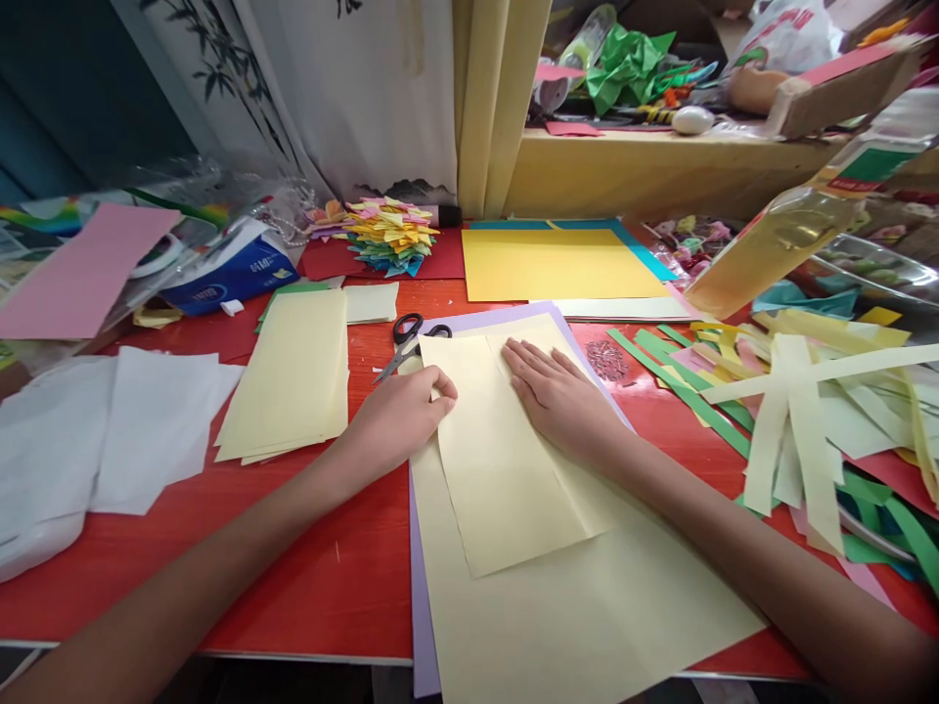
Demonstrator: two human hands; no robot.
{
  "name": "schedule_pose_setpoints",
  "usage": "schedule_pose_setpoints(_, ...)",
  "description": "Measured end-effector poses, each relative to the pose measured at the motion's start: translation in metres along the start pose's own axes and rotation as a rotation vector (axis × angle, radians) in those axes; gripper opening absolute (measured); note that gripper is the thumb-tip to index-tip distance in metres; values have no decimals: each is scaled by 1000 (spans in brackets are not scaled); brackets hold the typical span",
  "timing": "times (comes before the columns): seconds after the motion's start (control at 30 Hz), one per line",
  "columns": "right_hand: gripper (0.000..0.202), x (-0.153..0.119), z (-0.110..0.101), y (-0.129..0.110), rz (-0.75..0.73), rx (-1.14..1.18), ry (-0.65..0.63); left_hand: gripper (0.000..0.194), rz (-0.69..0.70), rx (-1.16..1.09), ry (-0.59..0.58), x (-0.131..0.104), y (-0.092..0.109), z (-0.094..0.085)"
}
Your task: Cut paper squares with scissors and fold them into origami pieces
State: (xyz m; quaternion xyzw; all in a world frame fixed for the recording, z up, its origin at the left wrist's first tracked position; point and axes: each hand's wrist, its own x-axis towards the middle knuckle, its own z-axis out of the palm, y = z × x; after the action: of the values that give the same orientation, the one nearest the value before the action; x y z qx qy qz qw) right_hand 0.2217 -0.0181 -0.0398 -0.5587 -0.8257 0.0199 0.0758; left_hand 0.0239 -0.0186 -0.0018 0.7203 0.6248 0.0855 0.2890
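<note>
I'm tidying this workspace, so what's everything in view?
creased cream sheet: one, cream, under both hands
large cream sheet: one, cream, beneath it
purple paper: one visible, bottom layer
scissors: one pair, black-handled, beside left hand
cream stack: one, cream, left of scissors
white sheets: several, white, left
pink sheet: one, pink, back left
blue packet: one, blue, back left
folded-paper pile: one, multicoloured, back
yellow sheet: one, yellow, back
bottle: one, amber contents, back right
paper strips: many, mixed colours, right
cluttered shelf: one, yellowish, back right
curtain: one, white, back
table: one, red, underneath
left hand: one, sheet's left edge
right hand: one, flat on sheet
</note>
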Motion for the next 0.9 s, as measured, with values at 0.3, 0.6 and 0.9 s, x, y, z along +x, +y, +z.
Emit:
schedule_pose_setpoints(0.3, 50, 0, -2, -1, 16, -13, -16, 17, -1, -18, 3, -1, 0, 0)
schedule_pose_setpoints(0.6, 50, 0, -2, -1, 18, -14, -15, 18, 7, -14, 0, -1, -1, 1)
schedule_pose_setpoints(0.9, 50, -1, -2, -1, 9, 5, 7, 18, 5, -33, -6, -2, 0, 2)
